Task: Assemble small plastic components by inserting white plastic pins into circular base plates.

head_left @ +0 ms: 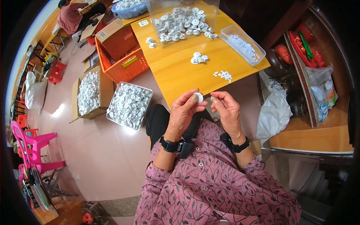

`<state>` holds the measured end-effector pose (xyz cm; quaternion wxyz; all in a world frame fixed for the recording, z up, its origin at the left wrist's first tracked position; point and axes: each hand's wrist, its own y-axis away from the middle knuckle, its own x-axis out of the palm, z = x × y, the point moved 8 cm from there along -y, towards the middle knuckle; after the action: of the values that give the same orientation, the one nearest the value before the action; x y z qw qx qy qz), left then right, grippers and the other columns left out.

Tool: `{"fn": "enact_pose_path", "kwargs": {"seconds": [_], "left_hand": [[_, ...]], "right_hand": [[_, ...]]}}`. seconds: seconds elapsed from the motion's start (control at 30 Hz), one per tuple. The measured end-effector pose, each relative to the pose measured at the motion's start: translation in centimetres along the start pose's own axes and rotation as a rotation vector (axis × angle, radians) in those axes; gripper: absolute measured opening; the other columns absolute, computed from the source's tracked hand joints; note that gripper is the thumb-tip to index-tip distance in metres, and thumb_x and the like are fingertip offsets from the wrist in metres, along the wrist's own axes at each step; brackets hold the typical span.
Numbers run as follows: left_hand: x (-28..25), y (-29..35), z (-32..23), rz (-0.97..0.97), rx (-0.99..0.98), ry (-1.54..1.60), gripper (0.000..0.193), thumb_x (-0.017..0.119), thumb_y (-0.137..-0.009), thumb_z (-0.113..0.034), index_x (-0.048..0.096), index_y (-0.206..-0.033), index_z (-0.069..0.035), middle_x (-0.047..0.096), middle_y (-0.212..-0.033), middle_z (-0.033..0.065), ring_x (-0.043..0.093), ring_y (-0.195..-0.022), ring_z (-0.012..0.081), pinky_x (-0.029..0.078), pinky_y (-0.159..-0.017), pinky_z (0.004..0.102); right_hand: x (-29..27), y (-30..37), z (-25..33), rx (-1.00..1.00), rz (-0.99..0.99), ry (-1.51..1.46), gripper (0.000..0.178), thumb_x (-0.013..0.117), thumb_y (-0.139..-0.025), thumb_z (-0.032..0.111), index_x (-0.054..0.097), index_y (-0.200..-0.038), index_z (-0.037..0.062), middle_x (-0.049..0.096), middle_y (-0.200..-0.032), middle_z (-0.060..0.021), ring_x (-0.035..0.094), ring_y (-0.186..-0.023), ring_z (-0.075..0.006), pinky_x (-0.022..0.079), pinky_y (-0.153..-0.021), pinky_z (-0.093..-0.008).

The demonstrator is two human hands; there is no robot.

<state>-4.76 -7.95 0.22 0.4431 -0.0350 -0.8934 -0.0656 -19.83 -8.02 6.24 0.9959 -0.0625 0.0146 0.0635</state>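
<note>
Between the thumb and fingers of my left hand point(184, 108) is a round white plastic disc point(198, 98), held above the near edge of the yellow table point(161, 63). Close to its right side, my right hand point(226, 107) pinches a tiny white piece point(212, 98), mostly covered by the fingertips. Beyond the hands lies a small scatter of white plastic pegs point(224, 75). Farther off sits a little heap of white round parts point(198, 58). I cannot tell whether the piece touches the disc.
A clear bin point(215, 11) of white parts and a clear tray point(247, 56) of small pieces stand on the table. Left are an orange crate point(131, 69), a cardboard box point(101, 110) and a clear tub point(150, 93), the last two filled. A person point(69, 18) sits far left.
</note>
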Motion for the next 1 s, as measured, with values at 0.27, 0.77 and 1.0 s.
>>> {"fn": "enact_pose_path", "kwargs": {"seconds": [0.27,0.77,1.0], "left_hand": [[-0.1,0.5,0.0,-0.015,-0.014,-0.027,0.026,0.061,-0.098,-0.01,0.062,-0.12,0.004,0.069,-0.11,0.0123,0.07,-0.078,0.0157,0.057,-0.065,0.0234],[0.6,1.3,-0.7,0.111,-0.01,-0.062,0.044,0.06,-0.098,-0.007,0.05,-0.14,0.002,0.067,-0.111,0.0134,0.069,-0.094,0.0185,0.057,-0.083,0.0277],[-0.1,1.3,-1.0,0.101,0.013,-0.111,0.047,0.063,-0.095,-0.003,0.05,-0.14,0.002,0.068,-0.11,0.0136,0.069,-0.094,0.018,0.058,-0.083,0.0275]], "right_hand": [[0.8,0.1,0.5,0.005,-0.013,-0.124,0.023,0.065,-0.09,-0.002,0.057,-0.112,-0.0025,0.062,-0.091,-0.0015,0.058,-0.079,-0.0043,0.049,-0.07,-0.019],[1.6,-0.7,1.3,-0.135,-0.031,0.203,0.021,0.07,-0.086,0.0,0.062,-0.106,-0.0014,0.069,-0.083,-0.0042,0.064,-0.074,-0.0079,0.053,-0.068,-0.0245],[2.6,-0.9,3.1,-0.233,-0.008,0.42,0.021,0.07,-0.085,-0.001,0.063,-0.105,-0.0004,0.069,-0.083,-0.0078,0.067,-0.072,-0.0128,0.054,-0.066,-0.0265]]}}
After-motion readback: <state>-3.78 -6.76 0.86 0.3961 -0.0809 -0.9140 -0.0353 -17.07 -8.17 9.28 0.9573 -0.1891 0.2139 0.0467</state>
